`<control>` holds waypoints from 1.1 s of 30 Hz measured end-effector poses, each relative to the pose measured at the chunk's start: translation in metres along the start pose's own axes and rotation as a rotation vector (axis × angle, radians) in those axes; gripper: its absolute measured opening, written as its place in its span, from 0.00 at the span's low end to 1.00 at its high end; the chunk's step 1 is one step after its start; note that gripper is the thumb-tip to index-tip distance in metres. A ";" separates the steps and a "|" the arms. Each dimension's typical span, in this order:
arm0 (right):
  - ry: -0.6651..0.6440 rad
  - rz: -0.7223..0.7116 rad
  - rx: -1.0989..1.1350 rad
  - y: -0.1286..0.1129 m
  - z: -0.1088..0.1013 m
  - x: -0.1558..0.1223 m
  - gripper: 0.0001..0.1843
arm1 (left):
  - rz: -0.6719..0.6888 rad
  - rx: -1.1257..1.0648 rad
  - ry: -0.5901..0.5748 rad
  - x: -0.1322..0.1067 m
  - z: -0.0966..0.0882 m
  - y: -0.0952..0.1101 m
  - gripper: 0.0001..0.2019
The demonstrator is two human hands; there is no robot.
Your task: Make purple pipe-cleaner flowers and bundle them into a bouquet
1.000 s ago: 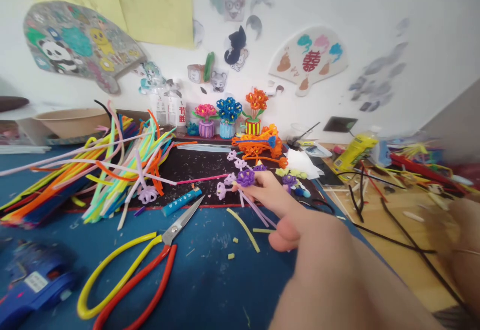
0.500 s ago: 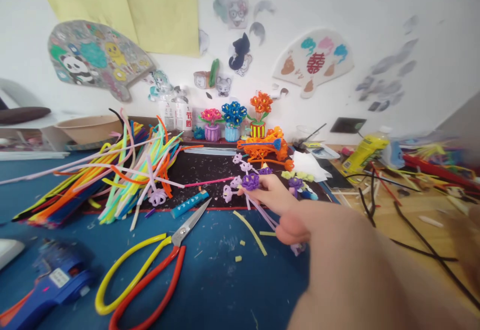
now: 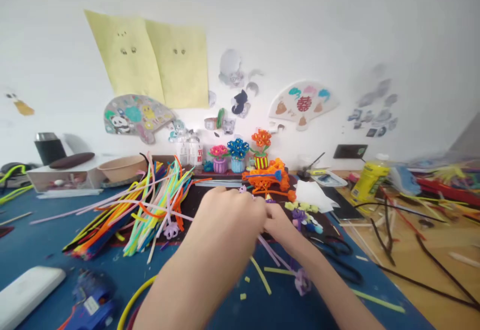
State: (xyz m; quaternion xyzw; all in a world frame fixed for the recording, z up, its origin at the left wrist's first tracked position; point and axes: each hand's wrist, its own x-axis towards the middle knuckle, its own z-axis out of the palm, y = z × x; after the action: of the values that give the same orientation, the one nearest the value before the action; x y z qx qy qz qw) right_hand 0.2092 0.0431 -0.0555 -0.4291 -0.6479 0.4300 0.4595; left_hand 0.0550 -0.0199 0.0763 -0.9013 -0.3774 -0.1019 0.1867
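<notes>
My left hand [image 3: 232, 215] is closed in a fist, its back toward me, so whatever lies in its fingers is hidden. Right against it, my right hand [image 3: 279, 222] pinches the lilac pipe-cleaner flowers, whose stems [image 3: 269, 250] slant down beneath it. The blooms are mostly covered by my hands. Below my right wrist another lilac flower [image 3: 302, 281] lies on the blue mat [image 3: 277, 305]. A darker purple flower [image 3: 299, 215] is just beyond that wrist. My left forearm covers most of the scissors; part of a yellow handle [image 3: 133, 300] shows.
A pile of coloured pipe cleaners [image 3: 150, 215] lies at left, with a blue glue gun [image 3: 92, 302] nearer me. Potted pipe-cleaner flowers [image 3: 237, 156] stand by the wall. Orange flowers [image 3: 270, 177], black-handled scissors [image 3: 339, 257] and a yellow bottle [image 3: 369, 180] are to the right.
My left hand has come into view and met my right hand at the lilac flowers. Its arm now covers the large scissors. The camera view has tilted up, showing more wall.
</notes>
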 end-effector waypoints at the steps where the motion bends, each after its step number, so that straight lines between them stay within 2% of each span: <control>1: 0.012 -0.006 0.014 -0.002 0.001 0.001 0.18 | -0.091 0.017 0.055 0.004 0.009 -0.004 0.07; 3: 0.017 -0.001 0.054 -0.008 0.002 0.001 0.18 | -0.282 -0.040 0.161 0.006 0.036 -0.012 0.10; 5: 0.012 0.016 0.081 -0.012 0.003 -0.001 0.18 | -0.453 -0.239 0.260 0.001 0.067 -0.016 0.13; 7: 0.014 0.022 0.071 -0.014 0.004 -0.003 0.17 | -0.501 -0.514 0.268 -0.004 0.090 -0.016 0.13; 9: 0.020 0.012 0.047 -0.013 0.003 -0.003 0.18 | -0.481 -0.704 0.274 -0.008 0.101 -0.014 0.11; 11: 0.019 -0.003 0.037 -0.011 0.003 -0.004 0.20 | -0.460 -0.780 0.277 -0.008 0.103 -0.012 0.09; 13: 0.015 -0.013 0.037 -0.008 0.002 -0.004 0.22 | -0.448 -0.749 0.281 -0.008 0.103 -0.010 0.07; 17: 0.021 -0.018 0.030 -0.004 0.002 -0.004 0.20 | -0.366 -0.510 0.273 -0.009 0.107 -0.008 0.08; 22: 0.011 0.003 0.034 0.003 0.003 -0.005 0.21 | -0.238 -0.158 0.198 -0.013 0.113 -0.005 0.10; 24: 0.009 0.014 0.037 0.006 0.003 -0.005 0.22 | -0.205 -0.087 0.184 -0.013 0.114 -0.005 0.10; 27: 0.016 0.019 0.044 0.007 0.002 -0.005 0.21 | -0.225 -0.130 0.185 -0.013 0.115 -0.006 0.08; 33: 0.032 0.014 0.085 0.000 0.001 -0.004 0.20 | -0.348 -0.345 0.194 -0.012 0.111 -0.009 0.08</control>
State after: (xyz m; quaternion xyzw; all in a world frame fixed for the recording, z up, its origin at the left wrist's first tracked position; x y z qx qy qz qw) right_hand 0.2093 0.0392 -0.0568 -0.4206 -0.6186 0.4533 0.4847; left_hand 0.0451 0.0240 -0.0267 -0.8273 -0.4840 -0.2813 0.0455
